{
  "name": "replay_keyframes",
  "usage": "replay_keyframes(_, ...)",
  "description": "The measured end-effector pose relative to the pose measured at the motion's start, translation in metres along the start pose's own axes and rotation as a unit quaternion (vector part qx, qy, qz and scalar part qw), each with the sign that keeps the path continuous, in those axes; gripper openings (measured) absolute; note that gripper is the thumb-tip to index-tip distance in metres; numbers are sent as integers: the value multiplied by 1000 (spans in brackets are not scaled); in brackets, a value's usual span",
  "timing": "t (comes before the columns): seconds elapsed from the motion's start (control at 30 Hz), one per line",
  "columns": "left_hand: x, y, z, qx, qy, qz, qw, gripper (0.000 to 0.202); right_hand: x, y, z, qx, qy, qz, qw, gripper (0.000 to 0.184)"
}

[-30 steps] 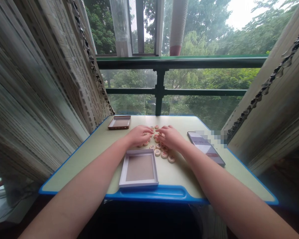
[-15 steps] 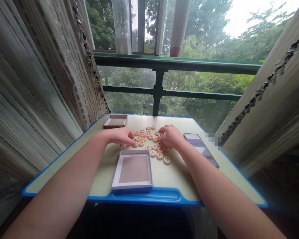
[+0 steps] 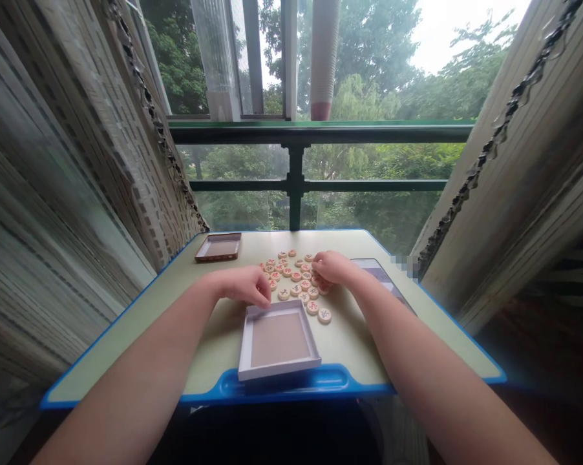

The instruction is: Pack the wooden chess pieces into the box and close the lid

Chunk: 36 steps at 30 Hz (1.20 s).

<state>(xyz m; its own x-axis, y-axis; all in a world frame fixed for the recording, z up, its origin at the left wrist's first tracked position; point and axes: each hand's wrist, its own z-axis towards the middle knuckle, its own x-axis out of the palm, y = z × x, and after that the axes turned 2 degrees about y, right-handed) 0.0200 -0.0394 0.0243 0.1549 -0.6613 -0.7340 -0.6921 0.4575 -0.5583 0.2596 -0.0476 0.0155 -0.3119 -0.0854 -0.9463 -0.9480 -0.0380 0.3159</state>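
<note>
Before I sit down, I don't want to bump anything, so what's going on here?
Someone is handling things at a table. The left hand is at the far left corner of an open white-sided box; whether it grips the box is unclear. The right hand is down at the right side of a spread of round, marked pieces, some hidden by it. A brown-sided tray sits at the far left, and a phone lies partly behind the right forearm.
</note>
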Motion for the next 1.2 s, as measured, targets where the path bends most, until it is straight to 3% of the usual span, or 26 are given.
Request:
replay_keyframes(0.3,-1,-6,0,21,-37,0,999,31,-16,2,-11,-38,-11,-26,999,37)
replay_keyframes(0.37,-2,-7,0,21,-40,-1,999,33,-24,3,-18,-55,39,-40,997,39)
replay_keyframes(0.43,-2,-7,-1,27,-35,-6,999,31,-30,6,-27,-65,126,-56,988,36)
replay_keyframes(0.53,-2,-6,0,42,-20,-21,999,26,-31,10,-35,-46,267,-88,958,45)
replay_keyframes(0.63,-2,-5,1,49,-15,-36,998,24,-28,12,-36,-15,307,-121,944,51)
replay_keyframes(0.8,4,-8,5,43,-35,-25,998,33,-28,11,-35,-16,251,-112,961,46)
replay_keyframes(0.9,10,-12,10,23,-147,-16,989,45,-30,11,-34,-26,192,-120,974,38)
replay_keyframes(1.03,15,-14,18,28,-326,80,942,40,-28,13,-30,-35,94,-96,990,27)
replay_keyframes(1.2,14,1,27,44,-354,186,915,33,-6,17,-18,-129,-30,-51,990,26)
